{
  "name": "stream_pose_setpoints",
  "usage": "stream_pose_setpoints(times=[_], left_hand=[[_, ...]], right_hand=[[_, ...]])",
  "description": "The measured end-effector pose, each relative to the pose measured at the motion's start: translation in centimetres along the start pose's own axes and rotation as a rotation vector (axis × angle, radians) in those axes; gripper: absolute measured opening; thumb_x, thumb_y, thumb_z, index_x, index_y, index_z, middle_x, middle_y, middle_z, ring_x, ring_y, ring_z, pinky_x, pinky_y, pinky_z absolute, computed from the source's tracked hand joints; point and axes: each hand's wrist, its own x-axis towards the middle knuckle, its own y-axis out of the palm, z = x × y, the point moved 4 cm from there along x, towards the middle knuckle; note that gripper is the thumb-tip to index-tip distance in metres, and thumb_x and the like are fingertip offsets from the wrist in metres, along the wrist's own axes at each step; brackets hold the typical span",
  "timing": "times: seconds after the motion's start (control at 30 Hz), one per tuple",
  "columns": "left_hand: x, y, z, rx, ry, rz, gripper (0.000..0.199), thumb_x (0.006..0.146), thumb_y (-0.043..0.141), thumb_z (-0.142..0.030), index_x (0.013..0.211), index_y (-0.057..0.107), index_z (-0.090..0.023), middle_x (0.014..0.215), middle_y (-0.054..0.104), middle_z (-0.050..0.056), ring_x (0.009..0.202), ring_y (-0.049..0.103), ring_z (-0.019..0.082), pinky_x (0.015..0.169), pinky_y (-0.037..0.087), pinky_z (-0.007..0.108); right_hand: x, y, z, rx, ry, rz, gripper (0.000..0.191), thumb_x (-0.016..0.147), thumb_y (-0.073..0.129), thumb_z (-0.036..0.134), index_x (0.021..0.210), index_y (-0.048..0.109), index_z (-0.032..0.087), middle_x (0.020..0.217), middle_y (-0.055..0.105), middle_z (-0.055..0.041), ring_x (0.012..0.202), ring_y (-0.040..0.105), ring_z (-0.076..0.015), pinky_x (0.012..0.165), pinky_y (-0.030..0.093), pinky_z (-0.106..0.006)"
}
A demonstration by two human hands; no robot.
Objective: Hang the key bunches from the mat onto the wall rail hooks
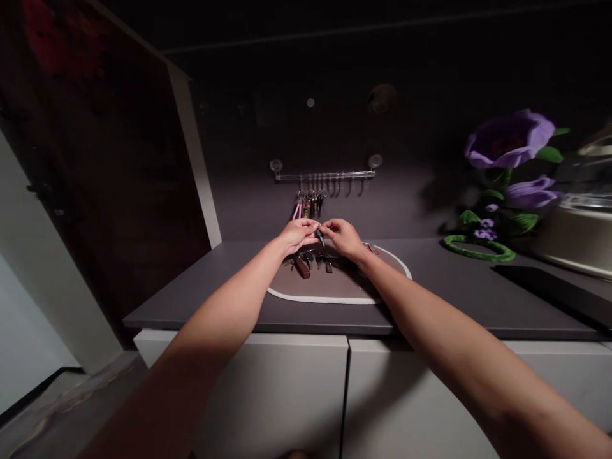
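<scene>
Both my hands meet above an oval white-rimmed mat (329, 299) on the dark counter. Between them hangs a dark-headed key (320, 236). My right hand (342, 236) pinches the key's top between thumb and fingers. My left hand (300, 236) is closed at the same spot, its thumb and fingertips against the key. Below on the mat lie several keys, among them a brown key holder (302, 266) and a small dark tag (329, 268). Just behind the hands, several key bunches (313, 203) hang from a clear hook rail (329, 175) on the wall.
Purple fabric flowers (509, 143) with a green ring base (478, 250) stand at the right, beside a pale domed container (574, 229). A dark flat slab (549, 293) lies in front of them. White cabinet doors (287, 395) are below; a dark door (119, 178) stands left.
</scene>
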Motion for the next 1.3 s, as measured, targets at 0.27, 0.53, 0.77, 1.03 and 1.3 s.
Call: stream_pose_setpoints(times=[0.27,0.53,0.77,1.03,1.3], left_hand=[[-0.4,0.5,-0.3,0.015,0.01,-0.027,0.004,0.073,0.061,-0.014,0.076,0.059,-0.012,0.065,0.057,0.0,0.062,0.054,0.006,0.076,0.052,0.032],[-0.4,0.9,-0.7,0.034,0.046,-0.034,0.011,0.075,0.061,-0.02,0.082,0.06,-0.013,0.072,0.062,0.002,0.067,0.058,0.008,0.077,0.051,0.034],[-0.6,1.0,-1.2,0.13,0.086,-0.112,0.012,0.082,0.05,-0.02,0.089,0.056,-0.012,0.093,0.064,0.01,0.069,0.062,0.009,0.073,0.051,0.029],[-0.6,0.9,-1.1,0.337,0.104,-0.167,0.015,0.084,0.042,-0.015,0.083,0.057,-0.01,0.083,0.065,0.008,0.062,0.06,0.007,0.061,0.047,0.02],[0.1,0.5,-0.8,0.427,0.206,-0.213,0.016,0.08,0.045,-0.009,0.071,0.058,-0.009,0.066,0.062,0.004,0.051,0.055,0.005,0.058,0.046,0.019]], right_hand=[[-0.2,-0.3,0.4,0.071,0.01,-0.006,0.021,0.076,0.051,0.033,0.079,0.063,0.016,0.077,0.064,-0.0018,0.07,0.054,-0.0113,0.068,0.041,-0.022],[-0.6,-1.0,1.1,0.07,-0.012,-0.065,0.022,0.077,0.048,0.035,0.08,0.06,0.017,0.078,0.064,-0.0027,0.072,0.055,-0.0127,0.07,0.041,-0.024],[0.2,-1.4,-0.3,0.187,0.047,-0.198,0.025,0.075,0.048,0.038,0.078,0.057,0.016,0.078,0.062,-0.0031,0.071,0.052,-0.012,0.069,0.042,-0.024],[3.8,-1.8,-1.1,0.518,0.229,-0.316,0.019,0.069,0.055,0.032,0.075,0.054,0.015,0.067,0.054,0.0017,0.059,0.047,-0.0079,0.056,0.038,-0.02],[8.1,-2.5,-2.1,0.521,0.222,-0.424,0.021,0.068,0.055,0.034,0.075,0.053,0.015,0.065,0.055,0.0018,0.059,0.049,-0.0083,0.059,0.041,-0.022]])
